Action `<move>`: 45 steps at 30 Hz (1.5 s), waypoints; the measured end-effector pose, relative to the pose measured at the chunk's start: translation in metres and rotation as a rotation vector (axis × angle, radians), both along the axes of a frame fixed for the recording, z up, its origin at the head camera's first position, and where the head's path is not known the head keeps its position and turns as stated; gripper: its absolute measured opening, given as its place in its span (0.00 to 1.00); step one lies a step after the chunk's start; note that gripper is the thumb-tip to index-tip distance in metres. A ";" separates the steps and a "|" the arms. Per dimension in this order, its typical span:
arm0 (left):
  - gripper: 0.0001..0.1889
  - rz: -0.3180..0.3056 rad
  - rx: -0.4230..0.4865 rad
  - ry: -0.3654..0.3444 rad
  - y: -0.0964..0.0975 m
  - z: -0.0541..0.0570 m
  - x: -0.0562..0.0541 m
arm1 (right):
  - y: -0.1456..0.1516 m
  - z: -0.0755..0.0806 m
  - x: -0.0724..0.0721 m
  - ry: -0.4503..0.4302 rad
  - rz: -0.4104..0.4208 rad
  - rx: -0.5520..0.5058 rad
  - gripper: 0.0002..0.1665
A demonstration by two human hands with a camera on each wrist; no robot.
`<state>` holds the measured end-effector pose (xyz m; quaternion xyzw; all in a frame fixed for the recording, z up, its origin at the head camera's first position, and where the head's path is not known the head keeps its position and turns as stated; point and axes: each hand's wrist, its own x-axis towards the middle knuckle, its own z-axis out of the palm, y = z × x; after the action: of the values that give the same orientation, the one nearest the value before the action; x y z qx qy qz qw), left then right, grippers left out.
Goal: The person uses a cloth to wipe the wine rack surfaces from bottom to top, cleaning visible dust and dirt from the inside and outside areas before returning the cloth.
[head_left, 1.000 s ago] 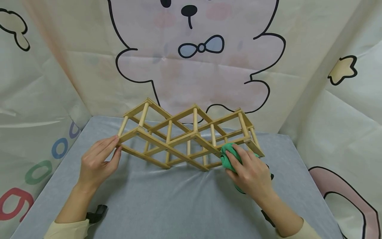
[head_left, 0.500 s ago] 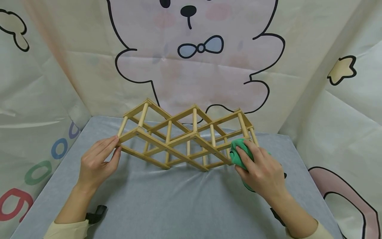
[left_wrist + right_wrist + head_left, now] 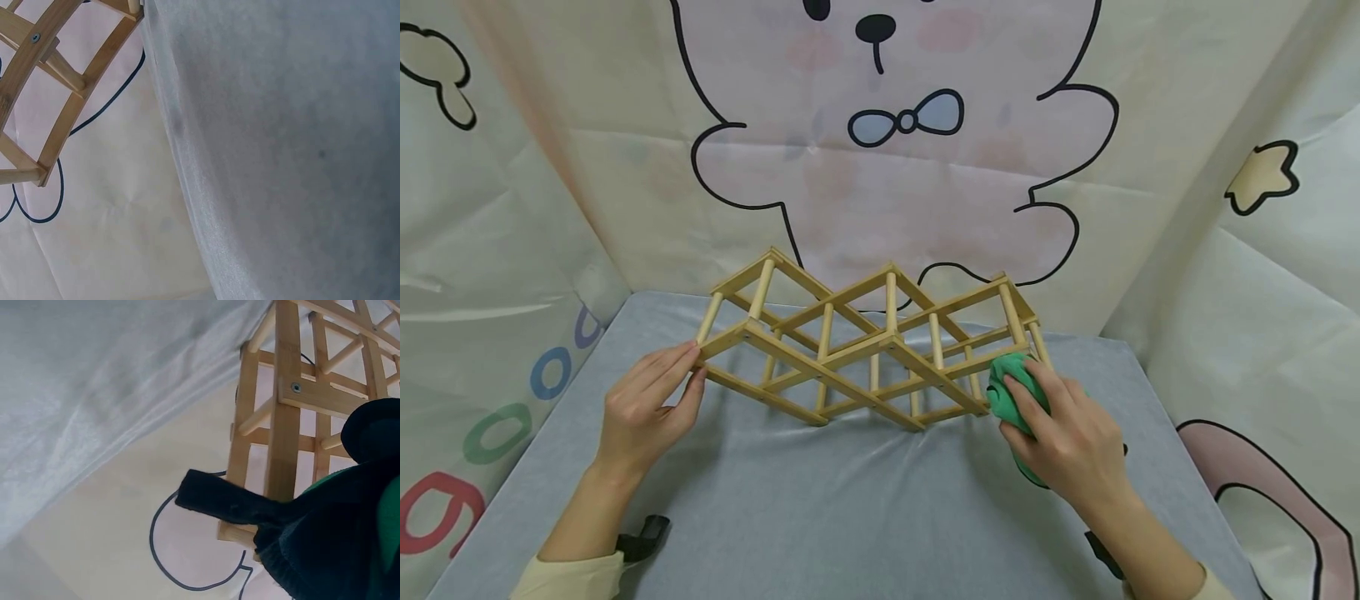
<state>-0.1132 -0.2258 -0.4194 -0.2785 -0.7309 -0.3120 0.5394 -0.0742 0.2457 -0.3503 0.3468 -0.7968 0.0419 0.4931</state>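
Note:
A folding wooden lattice rack (image 3: 857, 350), made of crossed slats joined by round dowels, stands stretched out on the table in the head view. At its left end, my left hand (image 3: 643, 408) pinches a slat corner between thumb and fingers. My right hand (image 3: 1071, 437) grips a bunched green cloth (image 3: 1015, 387) against the rack's front right end, hiding the slat ends there. Only part of the rack (image 3: 59, 128) shows in the left wrist view, without the hand. In the right wrist view, the rack (image 3: 287, 444) rises beside dark fabric and a sliver of green cloth (image 3: 390, 519).
Pale blue-grey cloth covers the table (image 3: 820, 517). A printed curtain (image 3: 910, 208) hangs close behind the rack, with side curtains left and right. Black straps (image 3: 643, 537) show at the wrists.
My right hand has slid the green cloth rightward along the front slat to the rack's right end. The left hand and the rack have stayed in place.

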 end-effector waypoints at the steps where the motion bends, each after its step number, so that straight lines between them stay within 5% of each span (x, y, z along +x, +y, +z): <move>1: 0.15 -0.001 0.001 0.000 0.000 0.000 0.000 | 0.001 -0.001 0.000 0.002 0.000 -0.004 0.19; 23: 0.15 -0.002 0.024 0.006 0.001 0.001 0.002 | 0.068 -0.042 0.013 -0.125 -0.116 0.000 0.26; 35: 0.14 0.004 0.014 0.000 0.001 0.002 0.001 | 0.100 -0.005 -0.005 -0.073 -0.218 -0.031 0.28; 45: 0.14 0.003 0.015 0.009 0.001 0.000 0.000 | 0.093 0.025 -0.033 -0.136 -0.156 -0.023 0.29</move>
<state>-0.1128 -0.2250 -0.4192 -0.2749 -0.7266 -0.3153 0.5451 -0.1075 0.3392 -0.3253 0.2744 -0.8525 0.0363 0.4435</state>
